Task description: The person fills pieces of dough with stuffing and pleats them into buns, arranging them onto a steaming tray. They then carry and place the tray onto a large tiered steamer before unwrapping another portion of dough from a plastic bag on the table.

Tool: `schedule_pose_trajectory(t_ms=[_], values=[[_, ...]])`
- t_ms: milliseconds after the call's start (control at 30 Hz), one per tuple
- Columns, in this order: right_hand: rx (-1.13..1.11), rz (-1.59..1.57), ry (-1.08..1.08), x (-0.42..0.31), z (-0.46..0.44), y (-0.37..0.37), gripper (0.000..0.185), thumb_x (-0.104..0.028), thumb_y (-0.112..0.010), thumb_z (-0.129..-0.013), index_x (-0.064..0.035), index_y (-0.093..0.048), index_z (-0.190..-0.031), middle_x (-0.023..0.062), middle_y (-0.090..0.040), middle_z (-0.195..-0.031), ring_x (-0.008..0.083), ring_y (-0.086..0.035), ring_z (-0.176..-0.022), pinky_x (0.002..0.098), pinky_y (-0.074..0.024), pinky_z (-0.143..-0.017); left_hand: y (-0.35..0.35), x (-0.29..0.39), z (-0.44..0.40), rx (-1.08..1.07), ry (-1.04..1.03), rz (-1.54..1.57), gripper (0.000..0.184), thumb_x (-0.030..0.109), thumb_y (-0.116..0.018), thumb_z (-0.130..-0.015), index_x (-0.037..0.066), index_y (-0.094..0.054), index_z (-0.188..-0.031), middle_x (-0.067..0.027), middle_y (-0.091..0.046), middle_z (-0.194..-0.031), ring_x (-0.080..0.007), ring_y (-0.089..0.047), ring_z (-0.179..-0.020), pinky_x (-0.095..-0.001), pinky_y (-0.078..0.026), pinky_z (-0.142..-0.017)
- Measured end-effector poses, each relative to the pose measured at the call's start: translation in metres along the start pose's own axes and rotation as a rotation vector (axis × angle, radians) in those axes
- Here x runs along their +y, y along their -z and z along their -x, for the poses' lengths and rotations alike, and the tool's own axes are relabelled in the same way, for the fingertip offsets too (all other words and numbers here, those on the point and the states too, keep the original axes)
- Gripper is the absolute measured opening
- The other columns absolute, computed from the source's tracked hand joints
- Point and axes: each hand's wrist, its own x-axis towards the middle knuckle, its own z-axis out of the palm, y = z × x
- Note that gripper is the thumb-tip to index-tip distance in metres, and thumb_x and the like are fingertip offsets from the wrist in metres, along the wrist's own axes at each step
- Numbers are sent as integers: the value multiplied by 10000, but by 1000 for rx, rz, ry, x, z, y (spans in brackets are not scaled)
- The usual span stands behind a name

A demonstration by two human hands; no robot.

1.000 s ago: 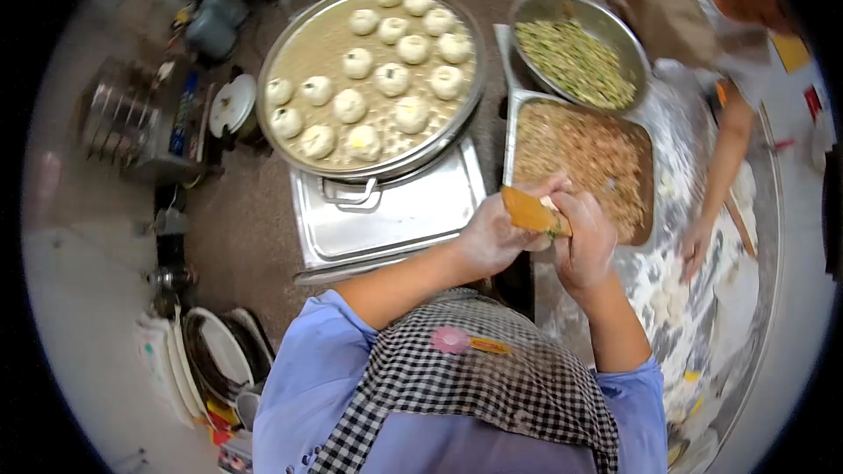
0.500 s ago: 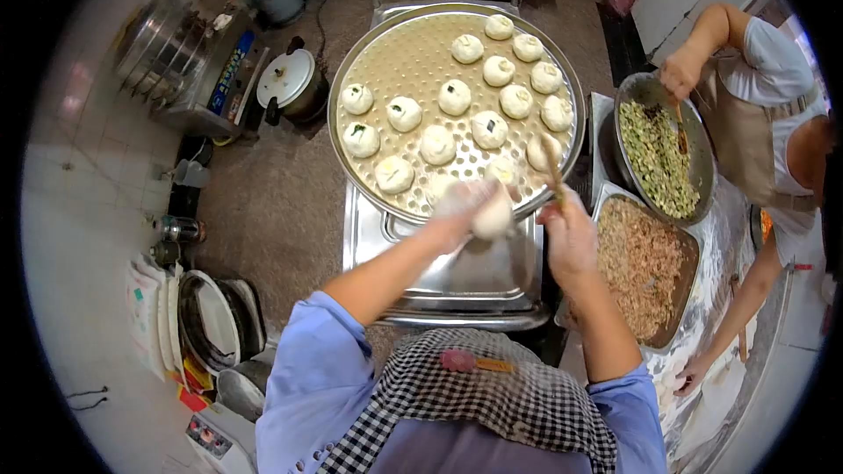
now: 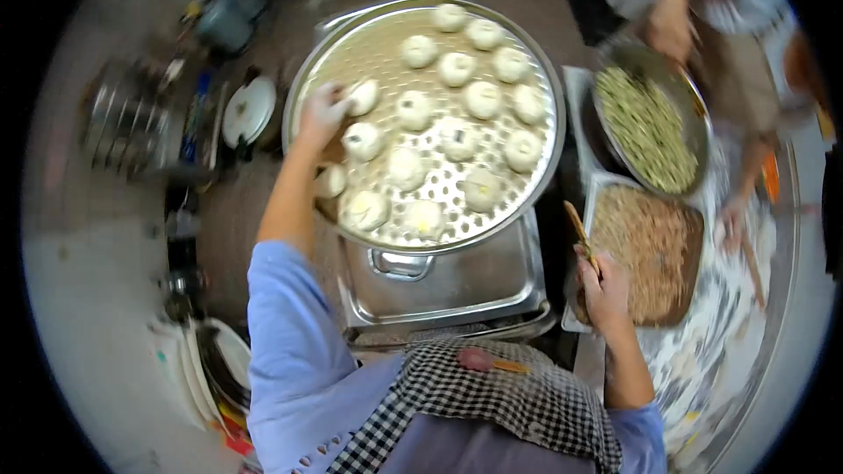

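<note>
My left hand (image 3: 323, 112), dusted white, is at the left side of the round perforated metal tray (image 3: 549, 171). Its fingers close on the left edge of a white filled bun (image 3: 362, 98), which is at the tray surface; whether it rests there I cannot tell. Other pleated buns (image 3: 407, 168) lie about the tray, some showing dark or yellow bits on top. My right hand (image 3: 606, 290) grips a narrow wooden spatula (image 3: 577, 226), pointing up and away, beside the left edge of the pan of minced meat filling (image 3: 650, 250).
A metal bowl of chopped green filling (image 3: 650, 127) stands behind the meat pan. At the right, a co-worker's hand (image 3: 672, 31) is at that bowl; the other is over a floured worktop (image 3: 702, 369) near a rolling pin (image 3: 752, 270). A lidded pot (image 3: 248, 111) stands left.
My left hand has carried the bun from the tray's near edge to its far left. My right hand has moved right and down with the spatula. The view has shifted.
</note>
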Motion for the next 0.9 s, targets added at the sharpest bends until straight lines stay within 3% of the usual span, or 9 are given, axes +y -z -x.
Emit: schedule_pose_trajectory(t_ms=[133,167,200,300,333,467,567,733,900], values=[[35,101,-156,18,32,14,216,-166,-531,-819,-31,-585,-978,150,-591,-834,293,-573,-706,352,-456,-629,-12,46,10,-199,153,212,312,208,-548,-776,-40,-598,-959,-93,-604,-757,-158,-549,-606,-303,-447,-529],[84,40,-187,20,39,13,225,-170,-537,-815,-35,-582,-990,149,-593,-863,314,-573,-737,369,-458,-647,-19,-4,-7,-123,-140,50,279,169,-538,-787,-54,-597,-943,-100,-609,-756,-167,-547,-596,-307,-441,-546],[129,-23,-199,25,49,13,236,-175,-544,-812,-39,-579,-1002,148,-594,-892,335,-573,-769,385,-461,-665,-6,-1,-13,-192,-62,-185,386,231,-542,-772,-63,-590,-1018,-191,-633,-888,-292,-591,-840,-383,-439,-770],[239,-47,-150,70,94,21,242,-190,-543,-824,-50,-583,-1018,164,-590,-886,323,-574,-759,381,-464,-674,2,-12,-46,-212,-27,-403,256,201,-589,-780,30,-598,-970,-237,-590,-869,-349,-572,-849,-388,-434,-764],[285,-80,-197,76,112,25,244,-195,-541,-830,-52,-587,-1022,164,-593,-874,312,-576,-745,378,-465,-670,3,-13,-58,-47,-270,-695,323,191,-603,-771,54,-556,-1060,-241,-544,-947,-373,-538,-882,-398,-432,-773],[296,-270,-609,83,185,50,265,-233,-524,-859,-52,-603,-1037,154,-604,-822,264,-574,-689,366,-462,-642,-53,143,-69,88,-792,-245,482,54,-580,-783,-10,-434,-1239,-224,-498,-1175,-335,-501,-1059,-378,-401,-900],[462,-377,-641,112,244,40,249,-211,-520,-876,-54,-607,-1048,89,-581,-744,159,-543,-635,298,-440,-588,-124,370,74,-549,-837,486,350,5,-522,-845,-43,-474,-1188,-137,-547,-1121,-196,-533,-1009,-295,-416,-883],[612,-458,-748,131,345,40,241,-201,-499,-893,-49,-590,-1057,59,-538,-652,127,-484,-555,268,-388,-516,-263,525,347,-1258,-1142,427,349,88,-620,-785,10,-550,-1118,-103,-578,-1052,-182,-575,-890,-292,-480,-773],[804,-599,-791,167,435,33,251,-158,-454,-893,-5,-581,-1045,55,-546,-718,118,-481,-552,243,-396,-498,-372,534,480,-934,-1434,144,227,139,-611,-715,32,-568,-910,-183,-526,-926,-345,-554,-829,-410,-467,-713]])
